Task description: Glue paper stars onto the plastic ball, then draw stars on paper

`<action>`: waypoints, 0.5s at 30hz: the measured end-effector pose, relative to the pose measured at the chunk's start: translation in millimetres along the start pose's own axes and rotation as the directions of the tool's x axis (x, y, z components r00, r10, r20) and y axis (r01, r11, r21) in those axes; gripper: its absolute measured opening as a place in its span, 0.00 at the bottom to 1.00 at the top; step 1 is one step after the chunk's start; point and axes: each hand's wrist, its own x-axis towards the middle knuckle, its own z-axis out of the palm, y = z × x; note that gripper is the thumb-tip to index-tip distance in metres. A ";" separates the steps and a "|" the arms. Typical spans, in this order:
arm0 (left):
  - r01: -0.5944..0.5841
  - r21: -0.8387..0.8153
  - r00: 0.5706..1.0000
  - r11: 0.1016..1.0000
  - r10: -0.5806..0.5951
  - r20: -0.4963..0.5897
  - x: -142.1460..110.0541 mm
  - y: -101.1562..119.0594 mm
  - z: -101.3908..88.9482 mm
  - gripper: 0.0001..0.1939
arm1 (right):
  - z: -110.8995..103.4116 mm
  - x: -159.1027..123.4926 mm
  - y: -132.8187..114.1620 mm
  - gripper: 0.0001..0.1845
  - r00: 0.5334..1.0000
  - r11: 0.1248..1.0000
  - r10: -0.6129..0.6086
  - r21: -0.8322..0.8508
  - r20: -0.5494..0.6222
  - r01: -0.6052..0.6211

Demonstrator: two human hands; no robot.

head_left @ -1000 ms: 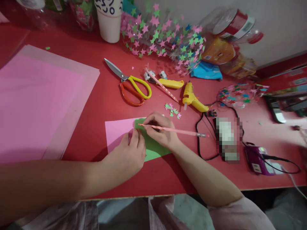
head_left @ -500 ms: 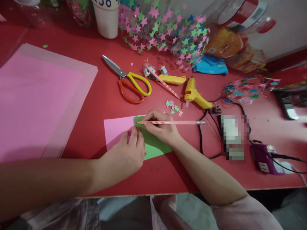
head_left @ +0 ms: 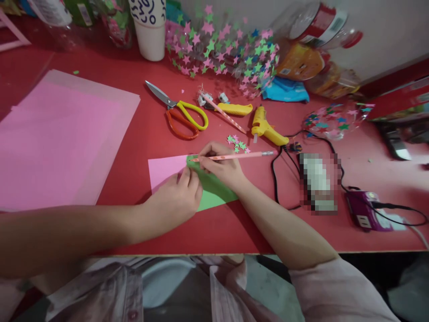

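My right hand (head_left: 221, 166) is closed on a pink patterned pencil (head_left: 248, 155), which lies nearly level with its eraser end to the right. Its tip is at the upper left of a green sheet of paper (head_left: 216, 197). My left hand (head_left: 177, 190) presses bent fingertips down on the green paper, just below the pencil tip. Whether a small piece lies under those fingers is hidden. Beside or under the green sheet, a pink sheet (head_left: 166, 170) shows on the left. Small green and pink paper stars (head_left: 237, 144) lie just above my right hand.
Large pink sheets (head_left: 67, 143) lie at the left. Scissors (head_left: 177, 112), a yellow-handled cutter (head_left: 234, 109), a second pencil (head_left: 226, 115) and a yellow glue gun (head_left: 268, 129) lie beyond my hands. A star-covered clear bottle (head_left: 217, 49) and a white cup (head_left: 149, 38) stand behind. Black cord (head_left: 275, 183) runs at right.
The view has shifted, so the table appears slightly higher in the picture. The pencil's tip stays near the green sheet's upper left corner, and both hands keep their places on the paper.
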 end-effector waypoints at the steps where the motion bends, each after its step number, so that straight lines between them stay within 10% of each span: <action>1: 0.014 -0.007 1.000 1.000 -0.014 0.019 1.7 -0.8 -0.4 0.16 | 0.0 1.3 -0.4 0.05 1.000 1.000 0.007 0.027 -0.002 -0.007; 15: 0.129 0.073 0.978 0.989 -0.139 0.154 26.8 6.0 -11.8 0.19 | -6.3 7.0 3.4 0.06 0.994 0.995 -0.097 -0.020 0.051 0.098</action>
